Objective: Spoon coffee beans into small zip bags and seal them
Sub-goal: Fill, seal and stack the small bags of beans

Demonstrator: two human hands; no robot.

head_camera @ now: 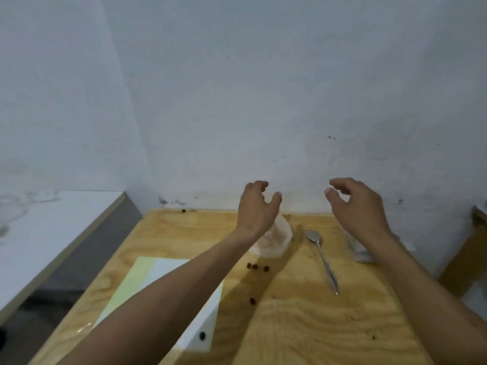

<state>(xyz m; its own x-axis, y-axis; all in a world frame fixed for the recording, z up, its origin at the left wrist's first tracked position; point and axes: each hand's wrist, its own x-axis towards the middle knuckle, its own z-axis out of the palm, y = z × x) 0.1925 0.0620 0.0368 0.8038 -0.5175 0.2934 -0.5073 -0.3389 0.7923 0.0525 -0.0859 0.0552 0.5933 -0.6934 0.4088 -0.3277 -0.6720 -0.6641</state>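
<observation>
Both hands raised, left hand (257,206) and right hand (355,204) fingers loosely curled, holding nothing; spoon (322,256) idle below them, stray beans (257,266) on worktop (303,325); no sealed bag visible.

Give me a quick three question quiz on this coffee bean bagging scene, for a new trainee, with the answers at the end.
1. True or false: the right hand grips the spoon.
2. Which lies between the two forearms on the wooden table? A) the spoon B) scissors C) a mug
3. What lies scattered near the clear plastic cup under the left hand?

Key:
1. False; it lies on the table, and both hands hold nothing.
2. A
3. Loose coffee beans.
</observation>
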